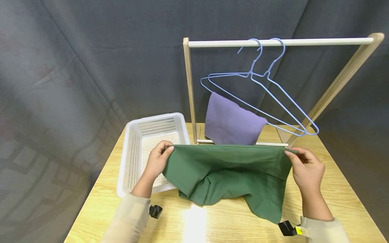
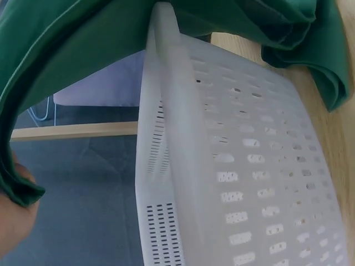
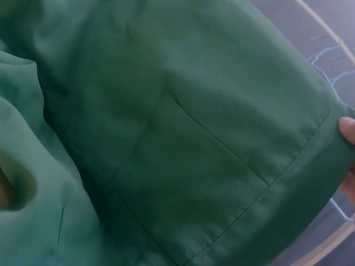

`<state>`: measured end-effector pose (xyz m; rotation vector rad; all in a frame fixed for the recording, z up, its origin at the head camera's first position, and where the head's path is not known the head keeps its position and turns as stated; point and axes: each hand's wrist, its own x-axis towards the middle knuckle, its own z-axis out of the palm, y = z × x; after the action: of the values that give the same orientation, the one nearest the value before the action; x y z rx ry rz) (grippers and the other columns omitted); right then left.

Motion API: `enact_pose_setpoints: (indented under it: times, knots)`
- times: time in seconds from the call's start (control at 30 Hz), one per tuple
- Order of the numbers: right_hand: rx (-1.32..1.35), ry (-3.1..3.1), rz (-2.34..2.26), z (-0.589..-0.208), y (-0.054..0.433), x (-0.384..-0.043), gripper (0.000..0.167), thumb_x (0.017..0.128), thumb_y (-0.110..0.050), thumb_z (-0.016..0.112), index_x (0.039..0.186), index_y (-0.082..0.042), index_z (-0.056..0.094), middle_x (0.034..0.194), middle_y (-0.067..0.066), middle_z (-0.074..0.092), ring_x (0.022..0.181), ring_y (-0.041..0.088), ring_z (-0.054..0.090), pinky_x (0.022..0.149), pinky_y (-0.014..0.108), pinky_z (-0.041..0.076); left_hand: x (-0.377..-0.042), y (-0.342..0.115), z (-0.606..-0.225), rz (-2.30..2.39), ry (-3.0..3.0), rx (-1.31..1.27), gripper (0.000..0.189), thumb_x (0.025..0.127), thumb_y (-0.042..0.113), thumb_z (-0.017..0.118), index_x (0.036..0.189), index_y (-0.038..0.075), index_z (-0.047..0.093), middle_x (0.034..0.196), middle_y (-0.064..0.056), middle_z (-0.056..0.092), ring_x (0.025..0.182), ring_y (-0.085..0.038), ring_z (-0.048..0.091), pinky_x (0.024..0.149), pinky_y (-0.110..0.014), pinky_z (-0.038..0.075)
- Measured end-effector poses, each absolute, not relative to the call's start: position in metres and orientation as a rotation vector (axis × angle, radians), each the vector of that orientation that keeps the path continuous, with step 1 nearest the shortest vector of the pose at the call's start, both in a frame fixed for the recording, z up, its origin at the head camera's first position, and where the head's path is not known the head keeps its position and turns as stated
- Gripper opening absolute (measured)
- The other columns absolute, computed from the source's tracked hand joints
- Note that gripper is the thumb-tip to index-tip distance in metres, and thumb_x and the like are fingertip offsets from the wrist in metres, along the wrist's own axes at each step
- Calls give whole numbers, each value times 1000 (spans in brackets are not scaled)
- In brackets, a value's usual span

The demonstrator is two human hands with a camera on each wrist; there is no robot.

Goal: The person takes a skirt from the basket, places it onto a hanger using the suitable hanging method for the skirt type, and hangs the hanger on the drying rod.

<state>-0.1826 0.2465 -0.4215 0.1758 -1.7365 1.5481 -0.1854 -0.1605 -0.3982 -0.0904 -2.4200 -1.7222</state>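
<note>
A dark green garment [image 1: 231, 168] with a stitched band and a short dart seam, its exact kind not plain, is stretched sideways between both hands. My left hand [image 1: 158, 158] pinches its upper corner near the basket's right side. At the other upper corner, the banded end, my right hand [image 1: 308, 168] pinches the cloth between thumb and fingers. From the straight top edge the fabric [image 3: 211, 138] hangs in loose folds over the table. In the left wrist view, the green cloth [image 2: 83, 50] droops beside the basket, with the left hand [image 2: 16, 216] partly seen at the edge.
A white perforated basket [image 1: 122, 175] stands on the wooden table [image 1: 91, 209] at left. Behind the garment is a wooden rack with a white rail [image 1: 328, 42]. Two blue hangers [image 1: 275, 98] hang from it, and a folded purple cloth [image 1: 232, 121] drapes over one.
</note>
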Motion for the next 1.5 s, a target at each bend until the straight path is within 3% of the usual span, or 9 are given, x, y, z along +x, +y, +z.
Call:
enact_pose_setpoints:
  times: [0.13,0.33,0.57,0.67,0.8,1.0,1.23,1.5]
  knots:
    - [145,-1720,1532,-420,249,-182,14,68,10,66,81,8,64,76,7,64,64,7,56,57,11,41,-185,-158,-399,-1764,-2451,-114,10,86,16,53,90,7,57,76,-6,53,66,-19,46,60,-31,39]
    - [-57,-1851,1382,-388,230,-165,12,68,14,64,79,15,61,71,-15,59,60,-2,51,57,8,39,-177,-148,-381,-1756,-2483,-138,8,85,3,50,91,1,55,75,-8,52,67,-20,46,59,-29,39]
    - [-28,-1810,1423,-408,255,-177,11,68,13,64,80,10,63,74,-7,61,62,1,53,57,10,41,-185,-153,-393,-1566,-2506,-280,7,78,1,56,85,5,57,71,-3,51,65,-19,47,56,-28,40]
    - [-76,-1862,1341,-388,245,-169,10,69,14,63,79,13,62,72,-14,59,60,-2,52,57,9,40,-188,-152,-394,-1426,-2500,-338,6,80,4,58,84,7,58,75,-3,54,66,-17,48,58,-30,41]
    - [-129,-1869,1318,-387,247,-170,12,69,12,64,78,5,65,71,-17,58,60,-3,51,56,9,39,-191,-149,-391,-1223,-2475,-396,4,81,6,58,85,7,55,84,-4,55,74,-16,49,64,-33,42]
    - [-175,-1887,1278,-387,251,-171,15,69,9,65,77,-5,67,70,-20,56,56,-4,48,52,8,36,-197,-146,-389,-1073,-2422,-430,9,80,7,60,81,6,52,83,-5,54,75,-16,49,65,-32,42]
    - [-109,-1841,1348,-384,251,-170,11,68,12,65,77,5,65,71,-14,59,57,-2,51,54,8,39,-202,-148,-393,-1069,-2479,-370,9,80,10,61,82,6,53,82,-5,55,73,-17,49,62,-32,42]
    - [-27,-1853,1364,-380,247,-168,11,68,15,63,77,11,63,69,-13,60,57,-1,51,54,9,38,-206,-155,-408,-1131,-2564,-287,5,82,7,58,84,6,54,87,-5,55,81,-19,51,71,-33,43]
